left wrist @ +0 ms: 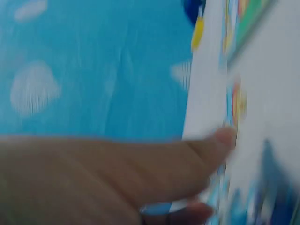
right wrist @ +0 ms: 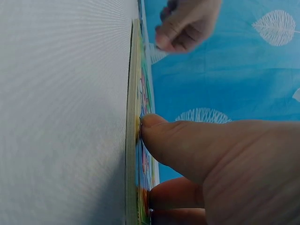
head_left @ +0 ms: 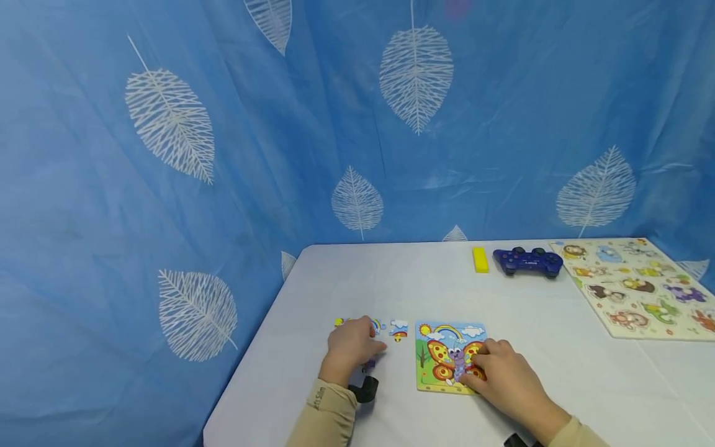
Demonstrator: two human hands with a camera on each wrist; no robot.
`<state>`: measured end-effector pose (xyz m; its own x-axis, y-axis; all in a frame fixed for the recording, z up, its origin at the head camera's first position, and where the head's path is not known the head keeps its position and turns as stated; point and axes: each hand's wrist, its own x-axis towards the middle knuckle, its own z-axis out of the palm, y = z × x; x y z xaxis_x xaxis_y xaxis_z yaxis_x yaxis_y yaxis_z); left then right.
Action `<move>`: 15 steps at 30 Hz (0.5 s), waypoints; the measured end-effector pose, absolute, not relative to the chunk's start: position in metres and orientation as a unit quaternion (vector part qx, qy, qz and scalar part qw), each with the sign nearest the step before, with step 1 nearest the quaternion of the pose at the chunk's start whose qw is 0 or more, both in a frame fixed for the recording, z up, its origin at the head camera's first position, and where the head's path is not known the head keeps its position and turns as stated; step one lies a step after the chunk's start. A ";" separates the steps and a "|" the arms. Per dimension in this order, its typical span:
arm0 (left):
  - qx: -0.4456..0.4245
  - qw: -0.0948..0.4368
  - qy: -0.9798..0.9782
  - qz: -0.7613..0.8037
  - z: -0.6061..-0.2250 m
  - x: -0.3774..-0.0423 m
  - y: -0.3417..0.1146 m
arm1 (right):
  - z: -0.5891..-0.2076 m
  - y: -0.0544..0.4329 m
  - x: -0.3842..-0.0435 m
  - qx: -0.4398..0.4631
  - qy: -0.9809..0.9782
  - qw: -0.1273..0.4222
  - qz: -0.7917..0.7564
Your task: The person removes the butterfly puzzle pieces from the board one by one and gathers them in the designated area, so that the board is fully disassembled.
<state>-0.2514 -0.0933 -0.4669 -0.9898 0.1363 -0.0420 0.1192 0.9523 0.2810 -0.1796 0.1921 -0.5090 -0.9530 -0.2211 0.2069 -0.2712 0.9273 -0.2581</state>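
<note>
In the head view my left hand (head_left: 350, 347) is over a group of loose puzzle pieces at the table's left, its thumb apart from the bent index finger. I see nothing between them, though the left wrist view is blurred. Beside it is a loose piece with a cloud and rainbow (head_left: 399, 325). My right hand (head_left: 505, 375) rests on the right side of a square butterfly puzzle (head_left: 438, 357). In the right wrist view the thumb (right wrist: 161, 133) and fingers touch the puzzle's printed face. Part of its lower right is hidden under this hand.
A yellow block (head_left: 480, 259) and a blue game controller (head_left: 527, 261) lie at the table's back. To the right is a large animal puzzle board (head_left: 631, 273). Blue cloth with white leaf prints (head_left: 357, 198) hangs behind and left of the white table (head_left: 313, 292).
</note>
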 end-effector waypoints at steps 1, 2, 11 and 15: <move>0.083 0.035 0.984 0.150 -0.466 -0.250 -0.083 | -0.510 0.193 -0.179 0.127 -0.978 0.091 0.142; 0.105 0.042 0.980 0.162 -0.465 -0.249 -0.072 | -0.510 0.193 -0.179 0.127 -0.977 0.093 0.141; 0.284 0.133 0.930 0.193 -0.479 -0.260 -0.001 | -0.513 0.193 -0.177 0.125 -0.976 0.095 0.153; 0.307 0.159 0.915 0.207 -0.492 -0.268 0.002 | -0.510 0.196 -0.178 0.119 -0.976 0.088 0.157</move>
